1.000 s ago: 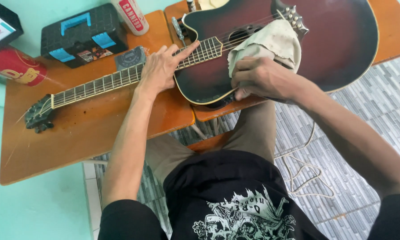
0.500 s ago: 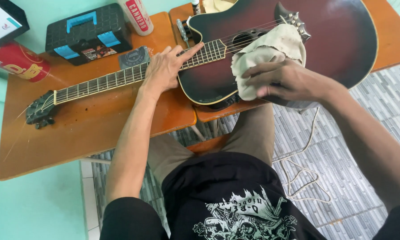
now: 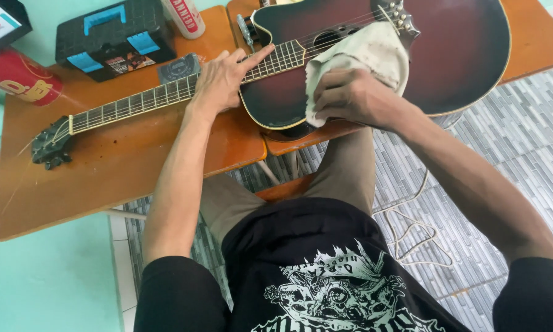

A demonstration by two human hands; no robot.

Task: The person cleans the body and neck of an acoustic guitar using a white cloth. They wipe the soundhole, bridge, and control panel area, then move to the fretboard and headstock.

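Head view: guitar (image 3: 448,55) lies flat across bench (image 3: 122,178), upper centre of frame. Left hand (image 3: 224,80) spread flat on the neck, steadying it. Right hand (image 3: 350,95) bunches a cloth (image 3: 368,52) against the body, pressing for wiping.

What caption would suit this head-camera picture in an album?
Left hand steadies the guitar neck on a wooden table while right hand presses a cloth on its body.

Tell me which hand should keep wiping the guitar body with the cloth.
Right. The right hand already presses the cream cloth on the guitar's dark red body, while the left hand lies flat across the fretboard, probably steadying the neck.
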